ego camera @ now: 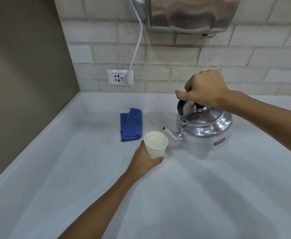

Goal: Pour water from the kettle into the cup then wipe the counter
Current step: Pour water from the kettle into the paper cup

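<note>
The right hand point(204, 87) is gripping the kettle point(205, 128) handle, fingers closed, while the left hand point(145, 160) is wrapping the cup point(156, 144), which looks empty. The cup is sitting just near-left of the spout; pouring is apparently not yet begun. Left of it, the folded blue cloth point(131, 125) is lying unused on the counter point(175, 195).

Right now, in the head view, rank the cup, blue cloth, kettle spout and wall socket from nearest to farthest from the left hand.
1. Cup: held in the left hand.
2. Kettle spout: just right of the cup.
3. Blue cloth: behind, slightly left.
4. Wall socket: on the back wall.
</note>
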